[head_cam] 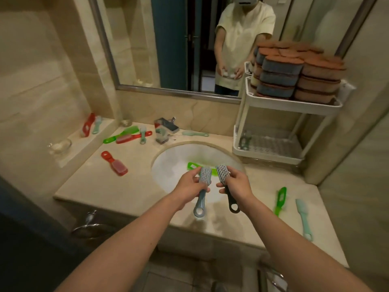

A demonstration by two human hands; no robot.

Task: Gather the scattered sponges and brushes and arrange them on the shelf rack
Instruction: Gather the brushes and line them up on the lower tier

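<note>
Over the sink (pixel 166 175), the left grip (pixel 189 187) is curled round the neck of a grey-blue brush (pixel 202 198), bristles up. The right grip (pixel 239 185) holds a black brush (pixel 229 199) the same way, and the two heads are just beside each other, not touching. A green brush (pixel 193 166) lies in the basin beneath them.

On the surface (pixel 126 192) a red brush (pixel 114 163) lies at the left and a cluster of brushes (pixel 128 138) near the faucet (pixel 166 128). A bright green brush (pixel 281 199) and a mint brush (pixel 303 218) lie at the right.

The shelf rack (pixel 294 107) stands at the back right. Stacked sponges (pixel 294 72) fill its top tier, and one small brush (pixel 244 141) sits in the lower tier. Any lettering is too small to read.
</note>
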